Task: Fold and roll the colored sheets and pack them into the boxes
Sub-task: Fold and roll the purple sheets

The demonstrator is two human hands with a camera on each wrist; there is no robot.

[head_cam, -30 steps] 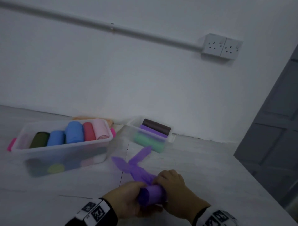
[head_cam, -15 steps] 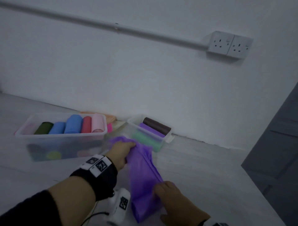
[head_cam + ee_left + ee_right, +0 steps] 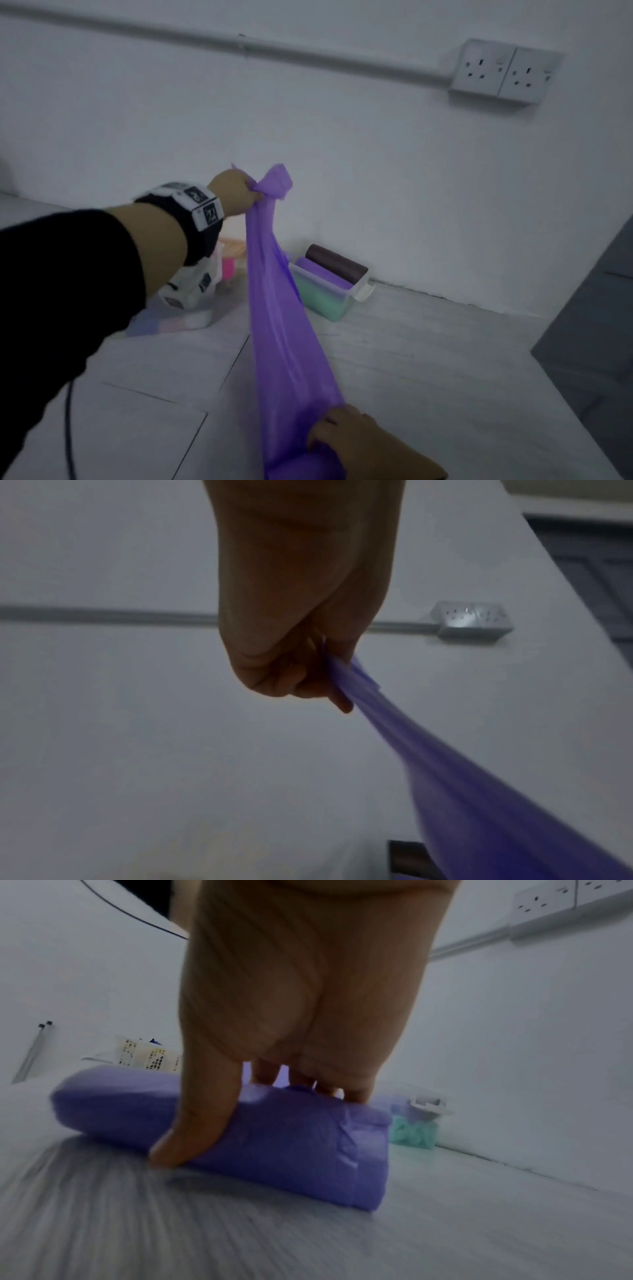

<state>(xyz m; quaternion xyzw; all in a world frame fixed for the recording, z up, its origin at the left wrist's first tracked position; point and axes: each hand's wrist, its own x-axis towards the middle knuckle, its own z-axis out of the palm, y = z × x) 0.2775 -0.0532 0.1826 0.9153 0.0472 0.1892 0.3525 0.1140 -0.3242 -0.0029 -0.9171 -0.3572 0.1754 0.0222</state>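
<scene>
Head view: left hand gripping purple sheet end, right hand pinning purple roll; thin film likely tearing under overpull.

- The left arm is stretched forward and raised, in a dark sleeve with a black band carrying white marker blocks on the wrist.
- The left hand is closed into a fist, fingers curled tight round the gathered end of the purple sheet.
- The right hand is low and near the body, palm down.
- Its thumb and fingers clasp the rolled end of that sheet from above.
</scene>
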